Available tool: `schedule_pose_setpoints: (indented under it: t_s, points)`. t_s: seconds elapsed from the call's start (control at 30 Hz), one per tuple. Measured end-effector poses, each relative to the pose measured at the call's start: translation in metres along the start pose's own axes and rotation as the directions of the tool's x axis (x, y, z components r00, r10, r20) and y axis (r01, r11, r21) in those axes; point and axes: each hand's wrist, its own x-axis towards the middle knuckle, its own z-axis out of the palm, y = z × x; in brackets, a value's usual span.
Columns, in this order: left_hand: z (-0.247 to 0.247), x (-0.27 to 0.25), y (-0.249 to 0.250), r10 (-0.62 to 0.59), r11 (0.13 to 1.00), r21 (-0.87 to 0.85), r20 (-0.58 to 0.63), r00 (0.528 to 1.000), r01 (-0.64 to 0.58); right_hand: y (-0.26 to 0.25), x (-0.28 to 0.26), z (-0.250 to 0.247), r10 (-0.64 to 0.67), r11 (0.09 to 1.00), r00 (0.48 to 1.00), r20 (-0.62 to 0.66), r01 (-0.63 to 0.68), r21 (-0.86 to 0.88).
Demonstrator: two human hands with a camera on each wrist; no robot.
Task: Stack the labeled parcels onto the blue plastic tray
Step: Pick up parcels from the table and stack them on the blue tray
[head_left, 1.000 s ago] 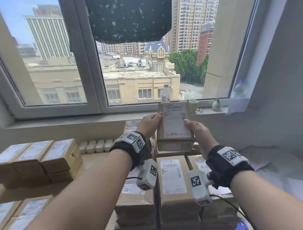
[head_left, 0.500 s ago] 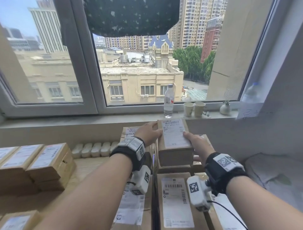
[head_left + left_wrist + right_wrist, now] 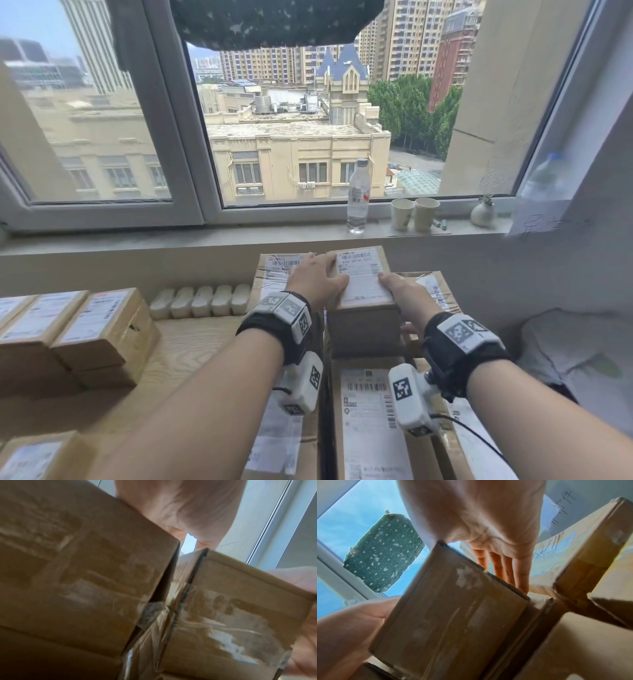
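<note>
A brown labeled parcel [image 3: 363,284] sits on top of the stacked parcels, between a left neighbour [image 3: 277,270] and a lower right neighbour [image 3: 435,284]. My left hand [image 3: 322,277] holds its left edge, thumb on the white label, fingers down the side. My right hand [image 3: 400,291] grips the right edge the same way. In the left wrist view the parcel [image 3: 240,608] stands beside the neighbouring box [image 3: 85,574]. The right wrist view shows my fingers [image 3: 506,566] along the parcel's side [image 3: 453,615]. More labeled parcels [image 3: 370,411] lie in front. No blue tray shows.
Stacked labeled parcels [image 3: 96,325] stand on the wooden table [image 3: 191,342] at left, with a row of small white containers [image 3: 202,299] behind. On the window sill are a water bottle [image 3: 358,195], two paper cups [image 3: 414,212] and a small vase [image 3: 482,214]. Grey cloth [image 3: 565,349] lies right.
Both hands have brought the parcel down from in front of the window onto the stack. It has gone from tilted up toward me to lying flat.
</note>
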Motion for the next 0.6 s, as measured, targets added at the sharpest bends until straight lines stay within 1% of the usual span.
schedule_pose_setpoints:
  t_s: [0.17,0.23,0.37,0.43,0.5,0.6]
  points:
    - [-0.001,-0.003,0.001,-0.008,1.000,-0.018,-0.007,1.000,0.008,0.001,0.000,0.001,-0.013,0.995,1.000,-0.001,0.013,-0.098]
    - [0.000,-0.003,0.000,-0.005,1.000,-0.001,-0.001,1.000,0.005,-0.001,-0.001,0.001,-0.024,0.989,1.000,-0.004,0.023,-0.149]
    - [0.001,-0.004,0.001,0.008,0.999,0.040,0.013,1.000,-0.008,-0.004,-0.003,-0.001,-0.012,0.985,1.000,-0.005,0.011,-0.173]
    - [0.000,-0.003,0.001,0.009,0.998,0.057,0.025,1.000,-0.011,-0.006,-0.005,0.000,-0.026,0.974,0.999,-0.020,0.021,-0.228]
    - [-0.002,-0.004,0.002,0.014,0.996,0.083,0.043,0.999,-0.017,-0.008,-0.010,0.000,-0.088,0.924,0.995,-0.049,0.063,-0.377]
    - [-0.007,-0.005,0.006,0.012,0.996,0.086,0.052,0.999,-0.016,-0.014,-0.017,-0.001,-0.207,0.773,0.976,-0.073,0.117,-0.624]
